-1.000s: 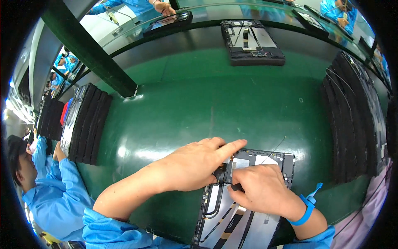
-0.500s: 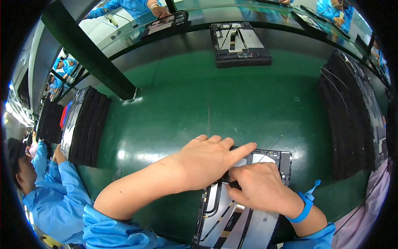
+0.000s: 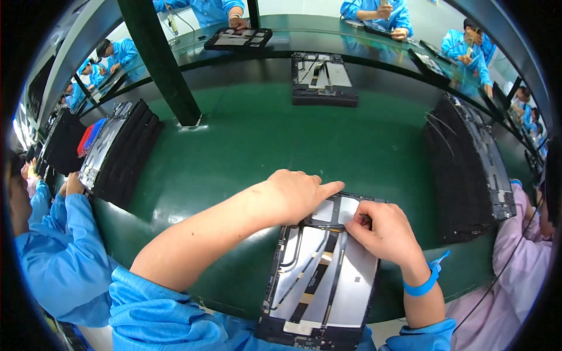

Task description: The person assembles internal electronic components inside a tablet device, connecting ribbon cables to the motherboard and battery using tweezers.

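An opened tablet (image 3: 353, 279) lies before me at the front of the bench, its silver inner plate, dark frame and flat ribbon cables exposed. My left hand (image 3: 295, 198) reaches across its upper left corner, palm down, the index finger stretched along the top edge. Over the upper right part of the tablet, my right hand (image 3: 389, 231) is closed in a pinch. Something small and dark shows between its curled fingers, too hidden to name. A blue band (image 3: 426, 282) circles my right wrist.
Another opened tablet (image 3: 322, 79) lies on black foam at the back of the green bench (image 3: 281, 140). Foam-layered stacks stand left (image 3: 132, 152) and right (image 3: 459, 175). A dark post (image 3: 161, 64) rises at back left. Co-workers sit around, one close on the left (image 3: 64, 257).
My right hand has moved right, away from my left hand, uncovering light panels at the tablet's top. The whole view has shifted. My left hand keeps its place on the tablet.
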The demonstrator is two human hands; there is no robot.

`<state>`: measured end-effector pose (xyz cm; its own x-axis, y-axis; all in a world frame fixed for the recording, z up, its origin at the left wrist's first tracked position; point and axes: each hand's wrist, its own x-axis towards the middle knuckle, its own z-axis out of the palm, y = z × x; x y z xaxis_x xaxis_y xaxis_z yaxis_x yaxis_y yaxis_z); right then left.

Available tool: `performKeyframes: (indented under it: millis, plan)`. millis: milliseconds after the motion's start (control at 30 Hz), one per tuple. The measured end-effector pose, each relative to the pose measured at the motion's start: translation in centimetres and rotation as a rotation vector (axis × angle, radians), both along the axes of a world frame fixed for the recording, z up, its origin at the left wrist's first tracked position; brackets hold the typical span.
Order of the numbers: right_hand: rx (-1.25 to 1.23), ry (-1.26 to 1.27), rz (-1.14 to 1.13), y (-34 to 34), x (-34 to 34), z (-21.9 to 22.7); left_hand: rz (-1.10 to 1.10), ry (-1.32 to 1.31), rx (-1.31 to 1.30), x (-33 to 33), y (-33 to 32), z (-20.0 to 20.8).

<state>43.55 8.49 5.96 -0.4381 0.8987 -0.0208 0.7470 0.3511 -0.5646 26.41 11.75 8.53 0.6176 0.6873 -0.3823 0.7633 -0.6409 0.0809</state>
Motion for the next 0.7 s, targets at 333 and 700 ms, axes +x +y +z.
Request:
performKeyframes:
  millis: [333,700]
  plan:
    - [0.041,0.221,-0.149,-1.3,3.2,-3.0,0.121,0.076,0.496,1.4,-4.4,-0.5]
    - [0.060,0.237,-0.141,-0.9,3.0,-3.0,0.643,-0.183,0.401,5.5,-10.3,-3.7]
